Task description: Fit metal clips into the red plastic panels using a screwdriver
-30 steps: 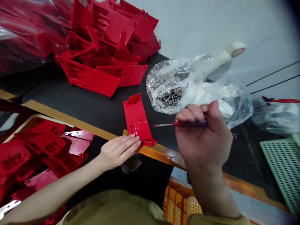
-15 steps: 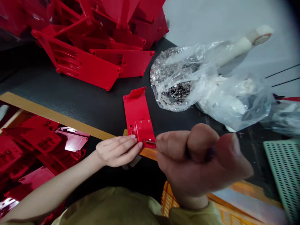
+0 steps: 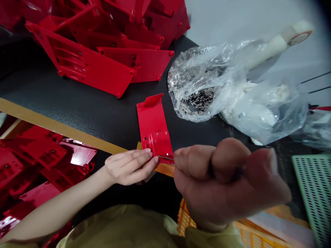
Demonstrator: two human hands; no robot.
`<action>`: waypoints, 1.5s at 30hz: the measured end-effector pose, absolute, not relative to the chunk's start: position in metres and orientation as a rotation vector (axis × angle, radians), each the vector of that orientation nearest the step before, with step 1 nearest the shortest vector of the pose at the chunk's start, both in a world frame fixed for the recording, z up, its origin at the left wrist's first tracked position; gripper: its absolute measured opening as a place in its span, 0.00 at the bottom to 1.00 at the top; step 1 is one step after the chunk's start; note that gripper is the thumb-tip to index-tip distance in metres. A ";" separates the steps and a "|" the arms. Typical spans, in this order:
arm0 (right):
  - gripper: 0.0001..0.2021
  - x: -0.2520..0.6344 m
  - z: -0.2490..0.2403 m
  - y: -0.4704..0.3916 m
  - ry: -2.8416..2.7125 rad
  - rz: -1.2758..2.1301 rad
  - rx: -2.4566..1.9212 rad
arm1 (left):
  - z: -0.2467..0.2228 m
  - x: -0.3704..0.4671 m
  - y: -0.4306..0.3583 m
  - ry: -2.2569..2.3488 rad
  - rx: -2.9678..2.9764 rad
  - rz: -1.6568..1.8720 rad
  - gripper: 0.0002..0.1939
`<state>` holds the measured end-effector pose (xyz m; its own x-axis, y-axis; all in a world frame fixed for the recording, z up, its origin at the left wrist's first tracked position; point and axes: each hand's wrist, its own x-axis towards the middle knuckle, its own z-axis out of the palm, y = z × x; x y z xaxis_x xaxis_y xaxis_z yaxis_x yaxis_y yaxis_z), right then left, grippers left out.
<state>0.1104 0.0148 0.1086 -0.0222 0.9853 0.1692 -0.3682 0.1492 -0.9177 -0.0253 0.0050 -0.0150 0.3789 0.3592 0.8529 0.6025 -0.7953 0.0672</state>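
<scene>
A red plastic part [image 3: 155, 120] with an upturned flap at its far end lies at the table's front edge. My left hand [image 3: 130, 166] grips its near left corner, fingers pressed together on it. Large and close to the camera, my right hand [image 3: 224, 182] is curled closed, right of the part. A thin metal tool [image 3: 165, 157] runs from the right hand's fingers across the near end of the part to the left fingertips. Small metal bits show on the part's surface.
Red parts [image 3: 93, 69] are piled at the back left; more red parts [image 3: 46, 155] fill a box at lower left. A clear bag [image 3: 191, 93] of small metal pieces and a bag of white parts [image 3: 261, 110] lie right. A green basket [image 3: 312, 193] and orange crate [image 3: 253, 236] stand lower right.
My right hand has shifted slightly right and appears a little larger. The view has moved slightly; the left hand keeps its place on the red part.
</scene>
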 end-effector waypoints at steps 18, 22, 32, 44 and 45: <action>0.24 0.099 0.103 0.018 -1.000 1.270 -0.951 | -0.012 -0.029 0.005 -0.801 -2.436 -1.341 0.10; 0.25 0.109 0.101 0.023 -1.008 1.278 -0.869 | -0.008 -0.029 0.004 -0.837 -2.439 -1.313 0.07; 0.23 0.135 0.098 0.025 -0.912 1.091 -0.853 | -0.014 -0.026 0.001 -0.936 -2.399 -1.239 0.14; 0.23 0.131 0.094 0.023 -0.975 1.085 -0.929 | -0.018 -0.028 -0.001 -0.940 -2.443 -1.207 0.17; 0.23 0.131 0.094 0.023 -0.966 1.109 -0.902 | -0.019 -0.028 -0.001 -0.942 -2.443 -1.205 0.17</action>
<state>0.1310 0.0233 0.0938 0.1619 0.9729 0.1652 -0.2974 0.2077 -0.9319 -0.0284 -0.0014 -0.0187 0.4461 0.4375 0.7808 0.6518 -0.7566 0.0515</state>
